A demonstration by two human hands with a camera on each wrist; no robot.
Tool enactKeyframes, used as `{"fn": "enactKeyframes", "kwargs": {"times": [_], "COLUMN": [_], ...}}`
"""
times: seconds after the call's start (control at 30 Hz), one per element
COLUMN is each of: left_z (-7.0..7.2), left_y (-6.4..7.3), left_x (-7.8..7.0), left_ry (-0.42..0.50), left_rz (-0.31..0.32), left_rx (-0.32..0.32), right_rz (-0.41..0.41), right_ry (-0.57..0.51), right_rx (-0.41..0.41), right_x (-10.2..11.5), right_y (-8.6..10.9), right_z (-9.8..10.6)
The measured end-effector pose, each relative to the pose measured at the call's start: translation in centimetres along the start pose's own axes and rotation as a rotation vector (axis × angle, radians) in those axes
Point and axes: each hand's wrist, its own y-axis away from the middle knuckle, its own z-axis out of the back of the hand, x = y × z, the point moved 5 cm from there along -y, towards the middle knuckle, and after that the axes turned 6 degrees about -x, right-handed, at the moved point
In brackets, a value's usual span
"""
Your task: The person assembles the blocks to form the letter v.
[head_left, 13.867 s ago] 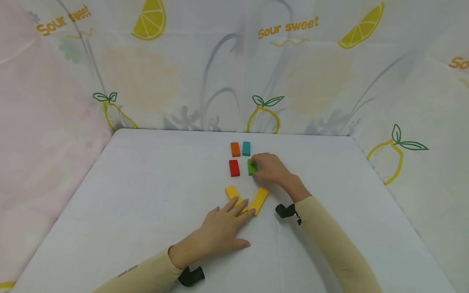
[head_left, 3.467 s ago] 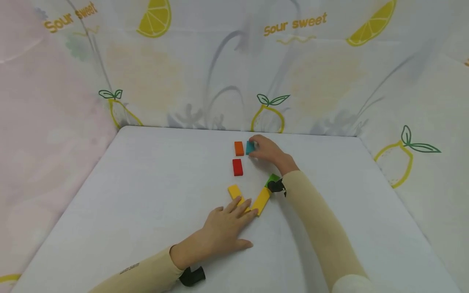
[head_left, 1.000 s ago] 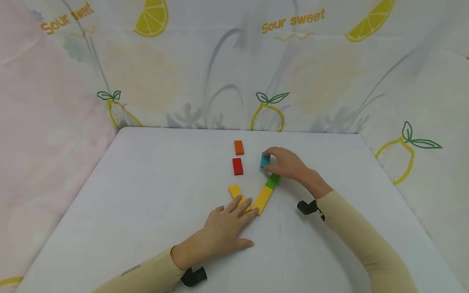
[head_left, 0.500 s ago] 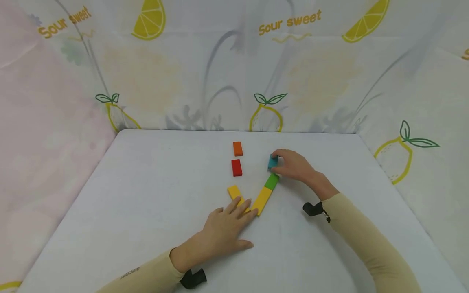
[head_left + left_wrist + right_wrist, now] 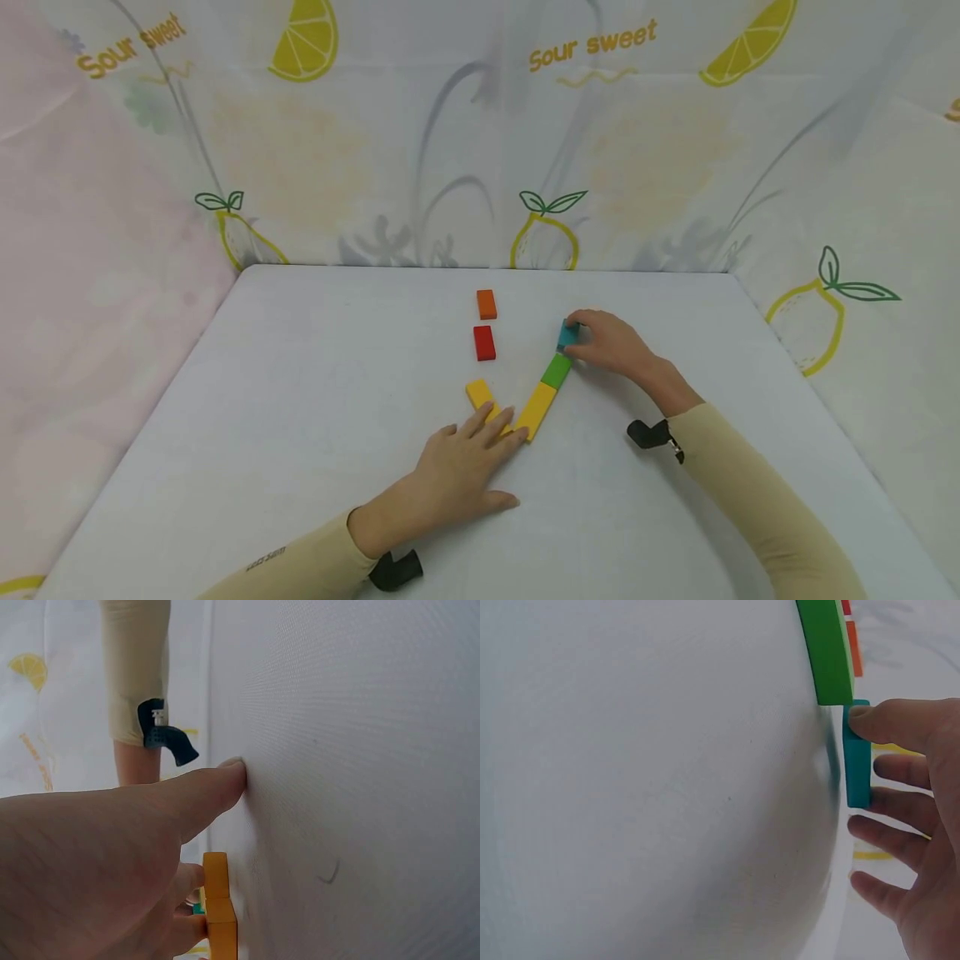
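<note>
My right hand (image 5: 611, 343) pinches a teal domino-like block (image 5: 567, 335) between thumb and fingers. In the right wrist view the teal block (image 5: 857, 772) appears slightly off the white surface, near the end of the green block (image 5: 829, 656). On the table, the green block (image 5: 556, 372) touches the far end of the right yellow block (image 5: 537, 410). The left yellow block (image 5: 478, 393) slants toward it, making a V. My left hand (image 5: 457, 475) lies with fingers spread over the V's near end, fingertips touching the yellow blocks and partly covering them.
A red block (image 5: 484, 342) and an orange block (image 5: 487, 304) lie in a column left of the right hand, beyond the left yellow block. The white table (image 5: 300, 400) meets a lemon-printed cloth backdrop (image 5: 420, 150) at its far edge.
The green block went from beside the red one to the right yellow block's end. The teal block left its place beside the orange one, moving right and nearer to the green. The left hand stayed.
</note>
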Motion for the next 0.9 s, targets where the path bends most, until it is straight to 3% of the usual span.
{"fn": "enactKeyframes", "kwargs": {"times": [0.4, 0.9], "left_z": [-0.01, -0.06], "left_y": [0.09, 0.17], "left_x": [0.05, 0.14], "left_ry": [0.004, 0.006], "left_rz": [-0.001, -0.007], "left_rx": [0.002, -0.005], "right_rz": [-0.038, -0.002], "right_ry": [0.002, -0.01], "right_rx": [-0.019, -0.06], "right_x": [-0.9, -0.45], "right_y": [0.34, 0.47], "right_z": [-0.32, -0.76]}}
